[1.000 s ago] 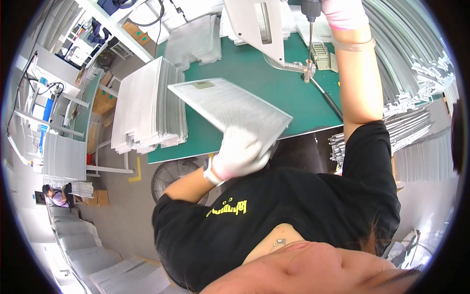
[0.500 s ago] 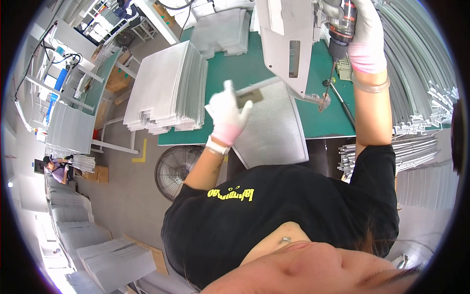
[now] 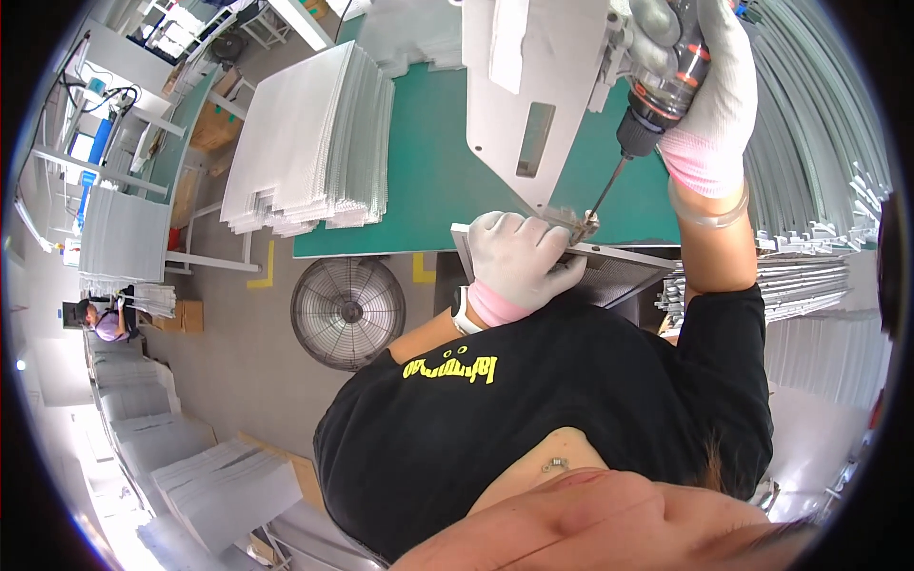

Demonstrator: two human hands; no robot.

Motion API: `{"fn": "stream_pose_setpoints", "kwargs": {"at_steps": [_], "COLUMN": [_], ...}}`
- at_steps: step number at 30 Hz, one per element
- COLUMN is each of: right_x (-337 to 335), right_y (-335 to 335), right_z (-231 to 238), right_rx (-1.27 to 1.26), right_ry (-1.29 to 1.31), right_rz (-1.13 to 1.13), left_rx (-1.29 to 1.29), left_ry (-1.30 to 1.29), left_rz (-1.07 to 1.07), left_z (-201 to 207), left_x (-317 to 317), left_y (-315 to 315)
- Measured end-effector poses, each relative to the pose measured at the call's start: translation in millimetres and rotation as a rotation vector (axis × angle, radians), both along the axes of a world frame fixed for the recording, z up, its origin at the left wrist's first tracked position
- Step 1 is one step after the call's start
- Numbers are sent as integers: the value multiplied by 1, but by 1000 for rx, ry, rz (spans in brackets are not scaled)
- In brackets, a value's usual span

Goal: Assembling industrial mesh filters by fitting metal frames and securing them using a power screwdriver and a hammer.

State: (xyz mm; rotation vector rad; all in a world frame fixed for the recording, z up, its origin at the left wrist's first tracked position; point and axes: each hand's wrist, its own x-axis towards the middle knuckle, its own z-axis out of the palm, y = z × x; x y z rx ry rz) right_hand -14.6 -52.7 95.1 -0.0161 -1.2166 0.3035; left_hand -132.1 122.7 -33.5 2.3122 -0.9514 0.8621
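My right hand (image 3: 724,100), in a white glove with a pink cuff, is wrapped round a power screwdriver (image 3: 657,100). Its long bit points down at the clear tip (image 3: 583,225) of a white metal machine (image 3: 538,105). My left hand (image 3: 524,255), gloved alike, is closed on the edge of a framed mesh panel (image 3: 619,274), just left of that tip. The panel stands on edge between my body and the green table (image 3: 438,162), its frame edge up under the bit. Whether bit and frame touch, I cannot tell.
A stack of mesh sheets (image 3: 295,133) stands on the table's left. Long grey strips (image 3: 804,133) and bundled frame bars (image 3: 804,285) lie at the right. A floor fan (image 3: 348,312) is left of me. Another person (image 3: 107,322) works far left.
My left hand has come down and right and closed on the panel, which has turned from lying tilted to standing on edge. The driver's bit has moved left and slightly down with the machine's tip.
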Motion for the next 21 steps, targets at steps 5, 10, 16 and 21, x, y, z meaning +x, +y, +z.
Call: {"fn": "stream_pose_setpoints", "kwargs": {"at_steps": [5, 10, 16, 21], "right_x": [7, -43, -56, -64], "right_y": [11, -22, 2, 6], "right_z": [-7, -6, -26, -54], "right_rx": [44, -490, -811, -685], "right_ry": [-104, 10, 236, 448], "right_rz": [-68, -569, -646, -614], "left_rx": [-39, 70, -112, 209], "left_ry": [5, 104, 330, 826], "left_rz": [-25, -31, -335, -316], "left_z": [-4, 0, -30, -75], "left_x": [3, -2, -9, -2], "left_y": [3, 7, 2, 14]}}
